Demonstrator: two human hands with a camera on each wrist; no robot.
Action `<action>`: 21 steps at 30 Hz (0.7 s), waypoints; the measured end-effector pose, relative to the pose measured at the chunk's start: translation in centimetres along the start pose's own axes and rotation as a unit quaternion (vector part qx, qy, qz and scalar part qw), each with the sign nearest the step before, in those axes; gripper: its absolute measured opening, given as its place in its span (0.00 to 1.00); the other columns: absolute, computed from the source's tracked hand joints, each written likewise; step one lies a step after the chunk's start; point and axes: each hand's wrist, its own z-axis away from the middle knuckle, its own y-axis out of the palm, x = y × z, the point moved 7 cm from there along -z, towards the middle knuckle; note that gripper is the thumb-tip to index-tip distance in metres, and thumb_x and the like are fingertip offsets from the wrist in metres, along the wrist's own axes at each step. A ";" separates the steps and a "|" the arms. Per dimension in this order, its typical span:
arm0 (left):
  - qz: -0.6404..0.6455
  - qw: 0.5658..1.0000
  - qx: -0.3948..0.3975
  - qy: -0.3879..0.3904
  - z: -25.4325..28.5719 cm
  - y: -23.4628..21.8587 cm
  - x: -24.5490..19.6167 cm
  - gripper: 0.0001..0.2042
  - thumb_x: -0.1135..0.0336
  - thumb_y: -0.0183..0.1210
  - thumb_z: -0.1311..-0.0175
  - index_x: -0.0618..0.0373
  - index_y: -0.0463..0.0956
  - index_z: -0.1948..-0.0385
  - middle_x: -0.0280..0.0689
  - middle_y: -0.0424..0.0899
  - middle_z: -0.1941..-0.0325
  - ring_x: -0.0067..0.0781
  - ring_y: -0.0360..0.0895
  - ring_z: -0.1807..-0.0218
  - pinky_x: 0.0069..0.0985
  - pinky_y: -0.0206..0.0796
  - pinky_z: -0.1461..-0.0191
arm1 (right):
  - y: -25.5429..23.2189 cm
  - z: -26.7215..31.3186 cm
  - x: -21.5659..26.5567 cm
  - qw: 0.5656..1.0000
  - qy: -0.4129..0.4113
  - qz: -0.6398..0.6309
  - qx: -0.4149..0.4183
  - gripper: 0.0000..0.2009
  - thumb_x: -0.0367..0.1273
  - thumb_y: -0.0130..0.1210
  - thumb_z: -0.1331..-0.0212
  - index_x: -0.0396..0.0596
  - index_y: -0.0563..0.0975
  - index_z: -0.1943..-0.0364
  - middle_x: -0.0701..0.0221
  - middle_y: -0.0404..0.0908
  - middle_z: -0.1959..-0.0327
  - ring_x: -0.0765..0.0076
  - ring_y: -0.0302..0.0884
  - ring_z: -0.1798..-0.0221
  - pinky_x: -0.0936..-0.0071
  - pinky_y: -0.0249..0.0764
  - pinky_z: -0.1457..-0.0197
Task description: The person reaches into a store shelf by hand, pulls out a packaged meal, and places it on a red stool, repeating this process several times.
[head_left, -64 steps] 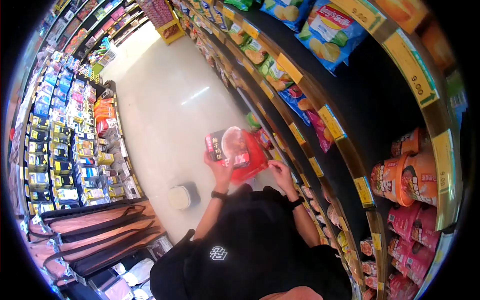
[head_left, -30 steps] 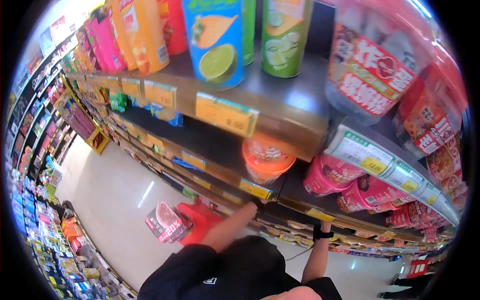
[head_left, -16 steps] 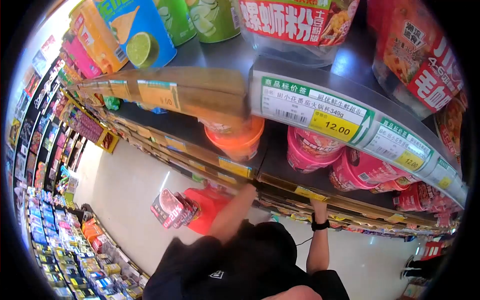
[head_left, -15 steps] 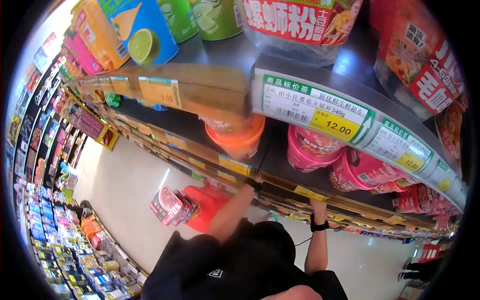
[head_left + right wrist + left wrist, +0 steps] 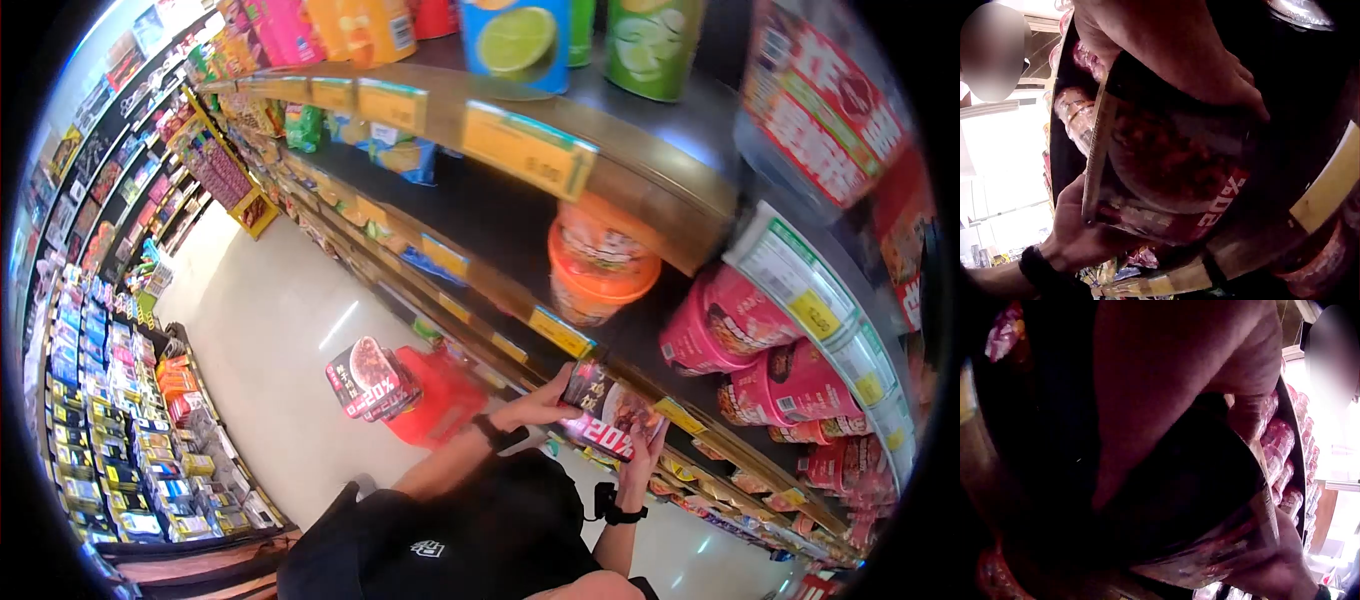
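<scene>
Between my two hands in the head view is a dark boxed meal (image 5: pixel 612 408), printed with a bowl of food and "20%". My left hand (image 5: pixel 545 398) grips its left end, while my right hand (image 5: pixel 642 462) holds the right end. The box is just in front of the shelf edge. The right wrist view shows its printed face (image 5: pixel 1166 156) tilted, with the left hand (image 5: pixel 1075 228) at the lower side. In the dark left wrist view only part of the box (image 5: pixel 1210 553) shows. Similar boxes (image 5: pixel 368 378) sit at a red, bag-like thing (image 5: pixel 435 400) beside my left forearm.
Price-tagged shelves run along the right, with an orange tub (image 5: pixel 600 265) and pink tubs (image 5: pixel 735 320) close above the hands. A higher shelf edge (image 5: pixel 640 160) juts out over them. The aisle floor (image 5: pixel 270 300) stretches left toward racks of small packets (image 5: pixel 120 400).
Half a second ago both hands reached into the shelf, fingers mostly hidden; now they are drawn out, holding the boxed meal. The head view has turned left and pulled back from the shelf.
</scene>
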 end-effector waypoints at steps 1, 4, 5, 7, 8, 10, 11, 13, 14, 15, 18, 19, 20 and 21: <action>-0.043 0.999 -0.006 -0.029 1.5 -0.7 -0.2 0.45 0.70 0.62 0.41 0.63 0.33 0.31 0.43 0.54 0.32 0.29 0.52 0.33 0.24 0.48 0.31 | 1.0 0.7 -0.5 1.000 0.017 -0.007 -0.006 0.35 0.23 0.57 0.42 0.47 0.55 0.30 0.68 0.66 0.37 0.68 0.67 0.40 0.70 0.64 0.36; -0.127 0.992 -0.015 0.009 5.6 -3.1 0.0 0.42 0.69 0.64 0.43 0.66 0.40 0.34 0.43 0.58 0.36 0.30 0.56 0.36 0.26 0.52 0.33 | 4.1 2.7 -1.8 0.999 0.036 0.039 0.008 0.38 0.23 0.59 0.45 0.47 0.54 0.29 0.68 0.63 0.34 0.66 0.63 0.35 0.68 0.61 0.33; -0.113 0.993 -0.038 0.014 7.2 -4.1 0.6 0.41 0.68 0.66 0.46 0.65 0.45 0.35 0.43 0.62 0.38 0.30 0.61 0.38 0.27 0.56 0.35 | 5.4 3.3 -2.5 0.998 0.045 0.034 0.026 0.38 0.23 0.58 0.44 0.47 0.54 0.29 0.67 0.62 0.34 0.66 0.62 0.35 0.68 0.60 0.33; -0.092 0.992 -0.070 0.038 10.2 -6.1 1.7 0.39 0.66 0.69 0.51 0.67 0.54 0.39 0.47 0.65 0.41 0.34 0.66 0.41 0.29 0.59 0.36 | 7.4 4.7 -4.9 0.994 0.107 0.028 0.025 0.36 0.22 0.56 0.43 0.48 0.53 0.29 0.65 0.61 0.33 0.64 0.61 0.33 0.67 0.60 0.32; -0.141 0.985 -0.096 0.027 12.5 -7.3 2.5 0.40 0.65 0.69 0.51 0.68 0.53 0.39 0.47 0.65 0.40 0.35 0.65 0.40 0.30 0.58 0.35 | 8.9 5.5 -5.9 0.991 0.118 0.030 0.054 0.37 0.22 0.55 0.43 0.48 0.53 0.29 0.64 0.61 0.33 0.64 0.61 0.33 0.66 0.61 0.32; -0.223 0.966 -0.134 0.009 16.0 -8.9 -0.8 0.42 0.63 0.70 0.50 0.69 0.50 0.39 0.48 0.63 0.40 0.37 0.64 0.39 0.31 0.56 0.33 | 12.8 6.2 -6.6 0.985 0.124 0.038 0.114 0.37 0.22 0.55 0.43 0.48 0.51 0.29 0.63 0.60 0.33 0.63 0.61 0.33 0.66 0.62 0.33; -0.257 0.955 -0.148 -0.001 17.5 -10.1 -0.9 0.43 0.61 0.70 0.49 0.70 0.48 0.39 0.48 0.63 0.40 0.38 0.63 0.38 0.32 0.54 0.32 | 12.8 6.6 -8.5 0.982 0.134 0.071 0.113 0.39 0.22 0.56 0.43 0.49 0.48 0.28 0.63 0.60 0.34 0.63 0.62 0.35 0.68 0.63 0.34; -0.247 0.953 -0.171 -0.033 20.3 -13.0 0.7 0.43 0.59 0.70 0.47 0.68 0.46 0.39 0.46 0.62 0.41 0.35 0.62 0.37 0.30 0.54 0.32 | 16.4 7.2 -10.3 0.974 0.146 0.093 0.144 0.36 0.24 0.56 0.43 0.46 0.51 0.31 0.63 0.63 0.37 0.64 0.62 0.36 0.68 0.62 0.34; -0.180 0.965 -0.188 -0.032 21.9 -13.8 1.0 0.43 0.60 0.69 0.47 0.68 0.46 0.39 0.46 0.62 0.41 0.34 0.61 0.37 0.29 0.53 0.32 | 18.1 7.8 -11.0 0.970 0.151 0.102 0.164 0.34 0.24 0.56 0.43 0.44 0.53 0.32 0.63 0.64 0.38 0.65 0.63 0.36 0.69 0.61 0.34; -0.095 0.972 -0.202 -0.071 23.4 -14.3 0.0 0.43 0.62 0.68 0.45 0.67 0.44 0.37 0.46 0.60 0.39 0.33 0.58 0.35 0.27 0.54 0.33 | 18.7 8.1 -13.0 0.960 0.170 0.123 0.187 0.35 0.25 0.57 0.43 0.44 0.53 0.33 0.63 0.64 0.39 0.65 0.62 0.36 0.69 0.60 0.33; -0.100 0.928 -0.357 -0.020 28.3 -17.6 0.0 0.40 0.66 0.60 0.37 0.65 0.38 0.33 0.46 0.56 0.33 0.32 0.54 0.32 0.28 0.54 0.32 | 24.8 8.1 -16.9 0.927 0.148 0.126 0.320 0.34 0.26 0.57 0.43 0.45 0.52 0.34 0.63 0.61 0.37 0.64 0.60 0.34 0.68 0.59 0.32; -0.054 0.918 -0.393 -0.019 30.0 -19.1 2.2 0.43 0.65 0.61 0.38 0.61 0.33 0.31 0.47 0.57 0.33 0.33 0.58 0.34 0.29 0.61 0.37 | 26.8 8.3 -18.3 0.913 0.183 0.111 0.348 0.33 0.26 0.56 0.42 0.45 0.52 0.34 0.63 0.60 0.36 0.64 0.60 0.33 0.68 0.60 0.32; -0.004 0.904 -0.427 -0.020 31.8 -20.8 5.1 0.47 0.65 0.61 0.39 0.58 0.29 0.30 0.47 0.57 0.33 0.34 0.62 0.36 0.30 0.67 0.43 | 28.9 8.8 -19.5 0.895 0.224 0.098 0.373 0.33 0.26 0.56 0.42 0.45 0.52 0.34 0.63 0.60 0.36 0.64 0.59 0.33 0.68 0.61 0.32; 0.053 0.888 -0.457 -0.011 33.2 -21.8 5.7 0.47 0.66 0.61 0.40 0.56 0.29 0.30 0.47 0.59 0.34 0.35 0.65 0.38 0.31 0.71 0.46 | 31.3 9.3 -20.5 0.882 0.231 0.088 0.403 0.30 0.26 0.55 0.40 0.48 0.53 0.36 0.64 0.62 0.38 0.66 0.62 0.36 0.69 0.65 0.36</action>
